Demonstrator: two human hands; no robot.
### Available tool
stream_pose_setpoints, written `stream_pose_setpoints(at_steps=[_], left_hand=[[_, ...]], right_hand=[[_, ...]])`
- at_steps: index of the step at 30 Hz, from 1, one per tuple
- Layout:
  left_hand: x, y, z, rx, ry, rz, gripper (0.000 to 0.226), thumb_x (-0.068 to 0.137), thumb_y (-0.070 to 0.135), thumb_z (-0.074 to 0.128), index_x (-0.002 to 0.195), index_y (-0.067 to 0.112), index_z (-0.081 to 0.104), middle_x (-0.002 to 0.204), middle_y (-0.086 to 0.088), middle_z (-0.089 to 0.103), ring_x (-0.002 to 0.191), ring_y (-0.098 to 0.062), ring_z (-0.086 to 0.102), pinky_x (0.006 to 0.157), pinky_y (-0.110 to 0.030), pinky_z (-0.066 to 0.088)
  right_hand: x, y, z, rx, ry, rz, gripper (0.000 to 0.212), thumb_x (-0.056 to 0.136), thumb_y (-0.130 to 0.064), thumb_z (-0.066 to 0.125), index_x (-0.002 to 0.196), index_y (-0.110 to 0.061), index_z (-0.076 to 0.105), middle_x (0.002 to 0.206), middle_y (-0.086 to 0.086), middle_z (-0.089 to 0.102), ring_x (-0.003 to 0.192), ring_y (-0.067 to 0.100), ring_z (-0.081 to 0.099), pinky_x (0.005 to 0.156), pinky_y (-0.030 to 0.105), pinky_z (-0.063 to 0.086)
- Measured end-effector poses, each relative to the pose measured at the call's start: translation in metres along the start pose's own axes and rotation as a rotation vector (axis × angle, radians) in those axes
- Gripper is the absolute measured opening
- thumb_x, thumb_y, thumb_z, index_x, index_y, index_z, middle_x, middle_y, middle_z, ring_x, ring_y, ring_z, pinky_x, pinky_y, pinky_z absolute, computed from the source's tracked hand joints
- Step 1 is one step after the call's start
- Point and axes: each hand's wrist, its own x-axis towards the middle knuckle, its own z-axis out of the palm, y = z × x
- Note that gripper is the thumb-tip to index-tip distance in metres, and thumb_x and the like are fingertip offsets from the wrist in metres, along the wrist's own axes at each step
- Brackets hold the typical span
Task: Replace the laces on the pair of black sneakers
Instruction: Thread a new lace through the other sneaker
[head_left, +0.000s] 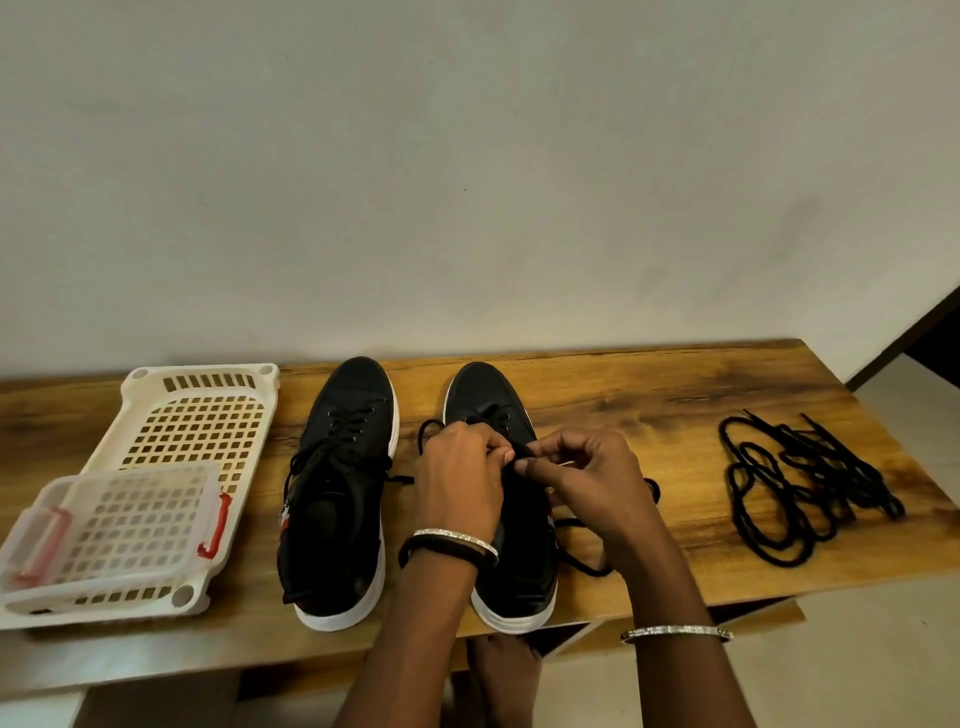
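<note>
The black sneaker under my hands stands on the wooden worktop, toe pointing away from me and white-soled heel at the front edge. Everything else I place from this sneaker.

Well to its left lies a white slotted basket. A clear box with red clasps rests on the end of it closer to me.

Just to the sneaker's left, parallel and not touching it, stands the other black sneaker. That one is laced, with its lace ends lying slack across the opening.

Well to the sneaker's right, a tangled pile of black laces lies on the wood.

Directly above the sneaker's tongue, my left hand and right hand meet fingertip to fingertip. Both have fingers and thumb curled and pinched on the black lace that comes out of the eyelets. One loop of this lace shows beyond my left knuckles. The rest trails off the sneaker's right side onto the worktop.

A dark band and a silver bangle sit on my left wrist, over the sneaker's heel. A second silver bangle circles my right forearm, closer to me than the heel.
</note>
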Motion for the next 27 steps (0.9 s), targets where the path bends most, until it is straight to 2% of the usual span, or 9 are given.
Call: stream_pose_setpoints(at_steps=[2, 7, 11, 13, 16, 19, 22, 24, 27], left_hand=[[-0.002, 0.003, 0.002, -0.038, 0.041, -0.039, 0.014, 0.096, 0.027, 0.063, 0.101, 0.022, 0.075, 0.103, 0.005, 0.069, 0.098, -0.012, 0.061, 0.075, -0.021, 0.042], [-0.005, 0.005, 0.006, -0.135, 0.094, -0.125, 0.011, 0.093, 0.024, 0.067, 0.098, 0.02, 0.076, 0.098, 0.004, 0.073, 0.09, -0.01, 0.064, 0.068, -0.016, 0.039], [-0.005, 0.001, 0.005, -0.19, 0.071, -0.132, 0.007, 0.088, 0.025, 0.073, 0.093, 0.024, 0.078, 0.091, 0.008, 0.074, 0.082, -0.004, 0.064, 0.06, -0.006, 0.034], [-0.005, -0.002, 0.005, -0.234, 0.061, -0.153, 0.005, 0.082, 0.025, 0.079, 0.087, 0.026, 0.079, 0.083, 0.011, 0.073, 0.072, 0.002, 0.061, 0.058, -0.005, 0.037], [-0.004, -0.007, 0.006, -0.339, 0.073, -0.2, 0.013, 0.074, 0.024, 0.086, 0.08, 0.028, 0.075, 0.072, 0.013, 0.07, 0.068, 0.001, 0.065, 0.063, -0.017, 0.052], [-0.002, -0.013, 0.008, -0.405, 0.086, -0.201, 0.024, 0.068, 0.023, 0.089, 0.081, 0.028, 0.069, 0.067, 0.014, 0.07, 0.068, 0.0, 0.067, 0.069, -0.03, 0.057], [0.001, -0.015, 0.004, -0.374, 0.028, -0.111, 0.032, 0.069, 0.026, 0.088, 0.093, 0.032, 0.068, 0.079, 0.015, 0.071, 0.081, -0.002, 0.067, 0.077, -0.03, 0.056], [0.001, -0.013, 0.0, -0.198, -0.03, -0.028, 0.042, 0.073, 0.035, 0.084, 0.108, 0.044, 0.064, 0.106, 0.017, 0.062, 0.105, -0.009, 0.058, 0.091, -0.037, 0.049], [-0.001, -0.012, -0.005, 0.032, -0.139, -0.017, 0.05, 0.079, 0.048, 0.074, 0.122, 0.058, 0.052, 0.136, 0.016, 0.041, 0.131, -0.015, 0.034, 0.107, -0.048, 0.032]], right_hand=[[-0.001, 0.0, -0.001, 0.052, -0.02, 0.019, 0.009, 0.078, -0.014, 0.085, 0.082, -0.021, 0.08, 0.08, 0.006, 0.073, 0.082, 0.023, 0.073, 0.064, 0.03, 0.058], [-0.001, 0.002, -0.002, 0.077, -0.043, 0.041, 0.009, 0.079, -0.015, 0.084, 0.084, -0.021, 0.08, 0.085, 0.011, 0.073, 0.086, 0.026, 0.074, 0.068, 0.036, 0.06], [-0.002, 0.0, -0.004, 0.132, -0.092, 0.077, 0.003, 0.085, -0.023, 0.079, 0.086, -0.021, 0.081, 0.086, 0.005, 0.075, 0.082, 0.014, 0.072, 0.069, 0.031, 0.059], [-0.003, -0.001, -0.003, 0.194, -0.1, 0.11, 0.011, 0.09, -0.026, 0.074, 0.086, -0.018, 0.081, 0.083, 0.003, 0.075, 0.076, 0.008, 0.067, 0.067, 0.026, 0.054], [-0.003, -0.001, 0.002, 0.237, -0.079, 0.152, 0.012, 0.092, -0.024, 0.073, 0.091, -0.015, 0.08, 0.087, 0.005, 0.077, 0.077, 0.01, 0.069, 0.065, 0.026, 0.052], [-0.003, -0.002, 0.009, 0.344, -0.055, 0.232, 0.013, 0.092, -0.018, 0.072, 0.096, -0.006, 0.076, 0.089, 0.011, 0.077, 0.076, 0.015, 0.07, 0.059, 0.024, 0.052], [-0.003, -0.005, 0.014, 0.312, 0.016, 0.207, 0.011, 0.096, -0.015, 0.067, 0.093, -0.006, 0.073, 0.086, 0.01, 0.075, 0.071, 0.014, 0.069, 0.052, 0.019, 0.049], [-0.003, -0.009, 0.016, 0.354, 0.083, 0.201, 0.014, 0.1, -0.017, 0.061, 0.093, -0.008, 0.07, 0.087, 0.009, 0.073, 0.07, 0.013, 0.068, 0.051, 0.02, 0.05], [-0.002, -0.017, 0.013, 0.688, 0.119, 0.201, 0.02, 0.107, -0.019, 0.047, 0.099, -0.007, 0.061, 0.088, 0.009, 0.072, 0.071, 0.012, 0.07, 0.065, 0.026, 0.056]])
